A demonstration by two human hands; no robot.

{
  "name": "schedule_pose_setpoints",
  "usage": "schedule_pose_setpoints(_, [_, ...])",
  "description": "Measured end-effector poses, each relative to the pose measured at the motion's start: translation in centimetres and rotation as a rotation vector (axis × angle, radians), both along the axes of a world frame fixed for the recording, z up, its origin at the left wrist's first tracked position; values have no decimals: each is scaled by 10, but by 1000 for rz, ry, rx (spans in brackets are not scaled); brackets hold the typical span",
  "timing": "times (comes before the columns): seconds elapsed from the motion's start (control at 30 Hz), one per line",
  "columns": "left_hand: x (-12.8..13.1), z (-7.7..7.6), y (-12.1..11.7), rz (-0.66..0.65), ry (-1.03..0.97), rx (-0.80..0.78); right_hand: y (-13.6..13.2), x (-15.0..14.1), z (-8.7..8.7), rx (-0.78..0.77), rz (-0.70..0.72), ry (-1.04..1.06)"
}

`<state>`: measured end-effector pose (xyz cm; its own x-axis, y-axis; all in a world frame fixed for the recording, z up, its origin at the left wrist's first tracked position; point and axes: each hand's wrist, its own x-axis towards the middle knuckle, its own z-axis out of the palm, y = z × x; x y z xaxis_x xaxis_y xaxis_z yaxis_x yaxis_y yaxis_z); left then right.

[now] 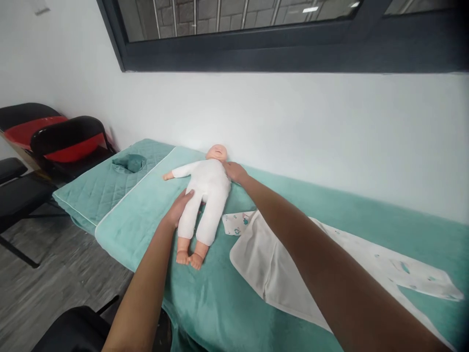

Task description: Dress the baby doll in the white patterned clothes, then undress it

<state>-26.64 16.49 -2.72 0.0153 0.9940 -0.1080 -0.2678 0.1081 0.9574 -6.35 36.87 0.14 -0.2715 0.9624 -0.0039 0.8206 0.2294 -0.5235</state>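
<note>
A baby doll (205, 193) in a white bodysuit lies on its back on a teal towel (146, 215) spread over the bed. My left hand (178, 208) rests against the doll's hip and upper leg, fingers curved around its side. My right hand (234, 172) presses on the doll's shoulder and arm near the head, and that arm of the doll is hidden under it. Both hands are in contact with the doll, which lies flat with its feet toward me.
A white patterned cloth (293, 264) lies spread to the right of the doll. A quilted teal bed cover (98, 188) with a face hole (129, 163) extends left. Black and red chairs (54, 139) stand at the left. A white wall and dark window frame are behind.
</note>
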Motion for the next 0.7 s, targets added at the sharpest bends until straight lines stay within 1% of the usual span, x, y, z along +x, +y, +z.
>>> schedule_pose_setpoints(0.1, [-2,-3,6,-49,-98,-22,7,-1,2,-22,23,-7])
schedule_pose_setpoints(0.17, [-4,-3,4,-55,-117,-8,3,-1,7,-26,22,-6])
schedule_pose_setpoints(0.27, [1,1,-9,-42,-149,44,-14,5,21,-18,9,10])
schedule_pose_setpoints(0.33, [12,7,-21,-35,-197,93,-31,16,35,17,5,42])
schedule_pose_setpoints(0.43, [44,19,-42,-57,-250,123,-62,49,56,85,6,89])
schedule_pose_setpoints(0.53, [90,31,-63,-112,-252,104,-94,99,73,104,-19,72])
schedule_pose_setpoints(0.6, [124,38,-77,-156,-244,78,-115,139,79,91,-56,51])
schedule_pose_setpoints(0.7, [176,44,-99,-219,-233,26,-147,198,79,65,-109,35])
